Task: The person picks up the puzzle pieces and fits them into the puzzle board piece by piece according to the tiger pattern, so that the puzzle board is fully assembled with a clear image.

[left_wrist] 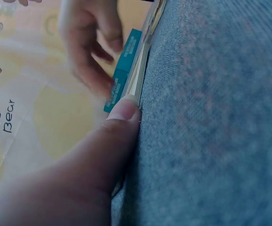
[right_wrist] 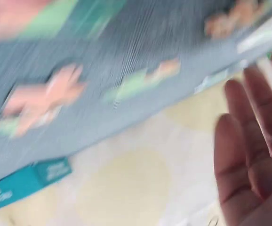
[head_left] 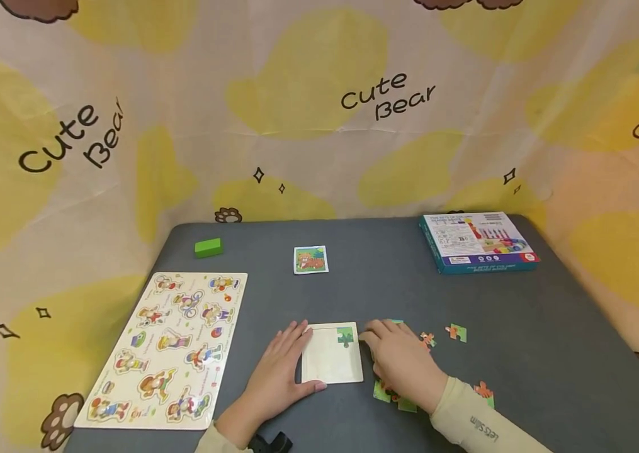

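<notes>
A square white wooden puzzle tray [head_left: 327, 362] lies on the table, with one green jigsaw piece [head_left: 345, 336] at its upper right corner. My left hand [head_left: 282, 368] rests along the tray's left side, its fingers extended at the upper left and its thumb at the lower edge. In the left wrist view the thumb [left_wrist: 124, 110] presses against the tray's edge. My right hand [head_left: 404, 355] is just right of the tray, over several green and orange jigsaw pieces [head_left: 407, 405] that it partly hides. Its fingers [right_wrist: 232, 165] look loosely extended in the right wrist view, which is blurred.
Loose pieces lie farther right, among them a jigsaw piece [head_left: 456, 332] and another piece [head_left: 483, 391]. A white picture board [head_left: 183, 390] is at left. Toward the back are a green block [head_left: 208, 248], a small animal picture [head_left: 310, 260] and a teal-sided box [head_left: 478, 242].
</notes>
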`<state>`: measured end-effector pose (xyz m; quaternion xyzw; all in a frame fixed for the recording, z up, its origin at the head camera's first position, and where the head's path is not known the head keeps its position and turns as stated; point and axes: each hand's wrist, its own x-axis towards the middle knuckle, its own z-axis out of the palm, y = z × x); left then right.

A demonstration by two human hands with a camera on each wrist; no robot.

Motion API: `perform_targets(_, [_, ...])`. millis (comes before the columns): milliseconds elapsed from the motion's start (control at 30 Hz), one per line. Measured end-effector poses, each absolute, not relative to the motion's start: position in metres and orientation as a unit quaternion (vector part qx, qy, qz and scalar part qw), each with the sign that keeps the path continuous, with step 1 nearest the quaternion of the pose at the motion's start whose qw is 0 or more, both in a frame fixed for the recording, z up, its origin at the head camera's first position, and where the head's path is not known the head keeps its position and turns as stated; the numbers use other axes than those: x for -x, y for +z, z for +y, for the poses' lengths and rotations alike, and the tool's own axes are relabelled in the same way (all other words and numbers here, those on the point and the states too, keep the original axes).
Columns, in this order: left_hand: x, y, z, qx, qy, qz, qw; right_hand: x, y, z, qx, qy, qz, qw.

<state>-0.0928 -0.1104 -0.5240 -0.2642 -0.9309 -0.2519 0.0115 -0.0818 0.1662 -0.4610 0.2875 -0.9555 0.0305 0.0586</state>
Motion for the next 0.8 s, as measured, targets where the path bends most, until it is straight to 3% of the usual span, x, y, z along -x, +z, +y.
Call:
perform_targets(100, [0.093,-0.524,-0.111,0.265,-0.249,-0.932,0.012,0.074,-0.457,0.178,-0.261,0.067,-0.961,0.069])
perform_targets(333, [0.091,-0.524,-0.111,0.265,-0.253,-0.93,0.012,0.059,-0.465,0.19,-0.267,0.14,-0.954,0.006])
perform_targets(533, [0.093,-0.523,-0.108,0.269,-0.255,-0.929,0.011,0.059,-0.467,0.194,-0.272,0.17,-0.947,-0.01])
perform_targets(800, [0.092,-0.524,-0.109,0.263,-0.259,-0.93,0.002,0.061,-0.468,0.193,-0.27,0.227,-0.932,-0.08])
